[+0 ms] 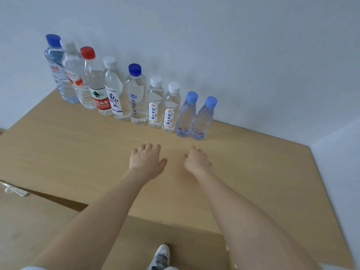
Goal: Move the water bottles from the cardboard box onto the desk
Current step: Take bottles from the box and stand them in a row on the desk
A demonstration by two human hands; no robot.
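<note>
Bottle row [136, 98] blocks the wall side; desk [253, 172] front lies open.

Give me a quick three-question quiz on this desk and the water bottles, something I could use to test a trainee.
1. True or false: the left hand and the right hand each hold a bottle.
2. Multiple choice: how many water bottles stand in the row on the desk? A) seven B) nine C) eleven
3. Fill in the blank: counting from the row's left end, the red-capped bottle is the ___ one.

Key
1. False: both hands are empty, above the desk in front of the row.
2. B
3. third
</note>
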